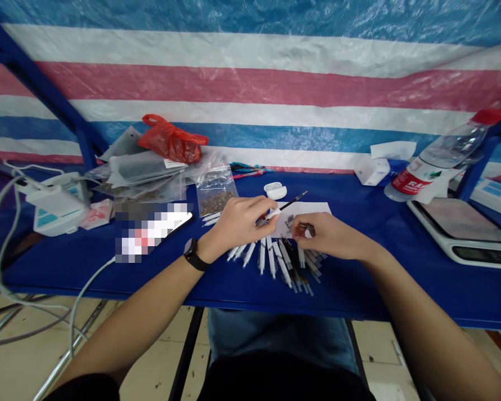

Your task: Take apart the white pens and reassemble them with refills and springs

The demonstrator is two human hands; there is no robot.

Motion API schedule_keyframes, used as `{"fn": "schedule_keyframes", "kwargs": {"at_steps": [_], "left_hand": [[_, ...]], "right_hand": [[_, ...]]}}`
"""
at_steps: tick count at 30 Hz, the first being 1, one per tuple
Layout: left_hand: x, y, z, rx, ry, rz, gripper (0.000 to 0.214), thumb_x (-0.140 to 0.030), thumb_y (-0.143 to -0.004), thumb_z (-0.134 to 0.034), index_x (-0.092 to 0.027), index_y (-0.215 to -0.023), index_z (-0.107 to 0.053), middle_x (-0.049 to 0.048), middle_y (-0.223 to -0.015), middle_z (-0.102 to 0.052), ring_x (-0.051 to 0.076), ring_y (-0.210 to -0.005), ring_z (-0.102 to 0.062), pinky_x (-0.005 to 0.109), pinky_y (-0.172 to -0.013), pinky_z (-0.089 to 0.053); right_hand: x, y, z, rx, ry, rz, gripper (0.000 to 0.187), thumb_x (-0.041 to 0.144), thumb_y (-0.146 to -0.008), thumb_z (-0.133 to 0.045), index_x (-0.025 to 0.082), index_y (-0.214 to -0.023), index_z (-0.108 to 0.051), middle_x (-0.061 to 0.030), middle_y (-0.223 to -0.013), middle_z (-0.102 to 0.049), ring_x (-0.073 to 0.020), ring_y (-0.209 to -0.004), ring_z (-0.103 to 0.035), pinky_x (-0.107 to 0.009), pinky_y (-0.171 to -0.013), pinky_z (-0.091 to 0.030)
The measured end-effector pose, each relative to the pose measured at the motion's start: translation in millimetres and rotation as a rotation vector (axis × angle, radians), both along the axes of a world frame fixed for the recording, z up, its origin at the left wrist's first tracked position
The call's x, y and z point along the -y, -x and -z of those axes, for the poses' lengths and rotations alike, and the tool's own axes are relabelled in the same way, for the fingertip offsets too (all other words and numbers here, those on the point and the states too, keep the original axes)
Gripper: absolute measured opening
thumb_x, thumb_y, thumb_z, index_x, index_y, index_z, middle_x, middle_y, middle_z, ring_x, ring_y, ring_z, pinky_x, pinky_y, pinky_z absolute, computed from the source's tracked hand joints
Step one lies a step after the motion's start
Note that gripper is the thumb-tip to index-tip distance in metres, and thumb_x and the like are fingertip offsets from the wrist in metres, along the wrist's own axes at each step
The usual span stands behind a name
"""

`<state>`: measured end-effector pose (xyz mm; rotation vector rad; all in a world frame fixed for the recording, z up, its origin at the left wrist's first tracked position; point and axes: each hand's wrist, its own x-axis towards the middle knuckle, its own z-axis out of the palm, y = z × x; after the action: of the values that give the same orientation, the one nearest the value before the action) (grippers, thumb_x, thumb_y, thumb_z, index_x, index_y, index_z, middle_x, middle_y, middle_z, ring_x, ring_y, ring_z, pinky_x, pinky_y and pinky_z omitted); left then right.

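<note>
My left hand [246, 220], with a black watch on the wrist, pinches a slim pen [293, 200] with a white section and a dark shaft pointing up to the right. Close by on the right, my right hand [332, 234] is curled with its fingertips together over a white sheet of paper [321, 209]. Something small and pale shows at those fingers, too little to name. Small dark parts [290, 220] lie on the paper between the hands. Below the hands, white pen barrels [271, 259] and thin black and clear tubes [300, 273] fan out across the blue table.
A white earbud case [275, 190] lies behind the paper. To the left are a phone [171, 225], a bag of small brown parts [217, 195], a red plastic bag [171, 139] and a power strip [60, 206]. A bottle [421, 172] and a scale [463, 223] stand right.
</note>
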<state>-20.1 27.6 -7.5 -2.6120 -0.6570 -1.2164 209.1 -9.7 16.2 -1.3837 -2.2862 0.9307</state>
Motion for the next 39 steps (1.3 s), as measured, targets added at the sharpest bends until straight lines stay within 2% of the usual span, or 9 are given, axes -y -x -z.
{"fn": "schedule_keyframes", "kwargs": {"at_steps": [6, 9, 12, 15, 19, 21, 26, 33, 39], "left_hand": [[-0.3, 0.7, 0.1, -0.008, 0.012, -0.013, 0.010, -0.023, -0.096, -0.054, -0.019, -0.089, -0.060, -0.0054, -0.062, -0.060, 0.008, -0.050, -0.052, 0.021, -0.052, -0.038], [0.7, -0.1, 0.4, -0.011, 0.020, -0.009, 0.010, -0.023, -0.095, -0.054, -0.018, -0.088, -0.060, -0.0054, -0.062, -0.059, 0.008, -0.050, -0.053, 0.021, -0.052, -0.038], [1.2, -0.5, 0.4, -0.013, 0.022, -0.010, 0.009, -0.022, -0.094, -0.055, -0.018, -0.088, -0.060, -0.0053, -0.062, -0.060, 0.008, -0.051, -0.054, 0.021, -0.052, -0.038], [0.9, -0.2, 0.4, -0.011, 0.023, -0.024, 0.009, -0.023, -0.095, -0.054, -0.019, -0.089, -0.060, -0.0051, -0.063, -0.062, 0.009, -0.052, -0.055, 0.021, -0.052, -0.038], [0.6, -0.1, 0.9, -0.005, 0.019, -0.013, 0.010, -0.024, -0.095, -0.054, -0.019, -0.089, -0.060, -0.0054, -0.063, -0.062, 0.009, -0.051, -0.055, 0.021, -0.052, -0.038], [0.6, -0.6, 1.1, -0.005, 0.011, -0.009, 0.010, -0.024, -0.095, -0.054, -0.019, -0.088, -0.060, -0.0057, -0.061, -0.060, 0.009, -0.050, -0.055, 0.021, -0.051, -0.038], [1.1, -1.3, 0.0, 0.001, -0.004, -0.006, 0.010, -0.022, -0.094, -0.056, -0.018, -0.086, -0.060, -0.0064, -0.059, -0.058, 0.009, -0.050, -0.054, 0.022, -0.051, -0.038], [1.9, -0.1, -1.2, -0.011, 0.012, -0.006, 0.011, -0.024, -0.094, -0.055, -0.019, -0.086, -0.061, -0.0061, -0.060, -0.059, 0.009, -0.050, -0.054, 0.022, -0.050, -0.038], [2.7, -0.7, -2.2, -0.029, 0.020, -0.004, 0.011, -0.023, -0.094, -0.055, -0.018, -0.085, -0.061, -0.0056, -0.060, -0.060, 0.009, -0.050, -0.054, 0.022, -0.050, -0.036]], "right_hand": [[1.1, -0.6, 0.6, 0.103, 0.015, -0.059, 0.015, 0.029, -0.083, -0.061, 0.019, -0.092, -0.067, -0.0006, -0.076, -0.066, -0.0153, -0.063, -0.056, -0.027, -0.064, -0.040], [-3.2, 0.5, 5.5, 0.120, -0.120, 0.100, 0.018, 0.033, -0.089, -0.060, 0.019, -0.096, -0.068, -0.0020, -0.079, -0.069, -0.0166, -0.066, -0.059, -0.028, -0.066, -0.041], [-7.9, 6.3, 13.2, 0.218, -0.237, 0.273, 0.011, 0.030, -0.088, -0.063, 0.019, -0.088, -0.067, -0.0038, -0.080, -0.071, -0.0191, -0.071, -0.062, -0.028, -0.066, -0.039], [-11.1, 11.6, 20.1, 0.286, -0.281, 0.333, 0.008, 0.023, -0.087, -0.065, 0.019, -0.092, -0.069, -0.0045, -0.083, -0.072, -0.0207, -0.075, -0.065, -0.027, -0.065, -0.039], [-13.4, 12.7, 24.1, 0.349, -0.373, 0.330, 0.029, 0.015, -0.091, -0.058, 0.020, -0.116, -0.072, -0.0077, -0.102, -0.072, -0.0212, -0.083, -0.068, -0.027, -0.065, -0.041], [-14.1, 11.7, 24.0, 0.434, -0.384, 0.303, 0.032, 0.015, -0.094, -0.054, 0.021, -0.120, -0.073, -0.0093, -0.109, -0.070, -0.0219, -0.086, -0.069, -0.028, -0.065, -0.041], [-13.6, 11.8, 19.9, 0.561, -0.362, 0.206, 0.032, 0.015, -0.095, -0.054, 0.022, -0.114, -0.078, -0.0091, -0.106, -0.070, -0.0220, -0.089, -0.070, -0.027, -0.065, -0.041], [-10.5, 15.7, 12.7, 0.608, -0.359, 0.217, 0.028, 0.019, -0.096, -0.053, 0.019, -0.109, -0.077, -0.0108, -0.105, -0.071, -0.0231, -0.086, -0.070, -0.029, -0.061, -0.038], [-12.0, 15.2, 16.7, 0.608, -0.358, 0.222, 0.028, 0.019, -0.096, -0.052, 0.016, -0.109, -0.077, -0.0129, -0.106, -0.073, -0.0257, -0.088, -0.070, -0.031, -0.061, -0.036]]}}
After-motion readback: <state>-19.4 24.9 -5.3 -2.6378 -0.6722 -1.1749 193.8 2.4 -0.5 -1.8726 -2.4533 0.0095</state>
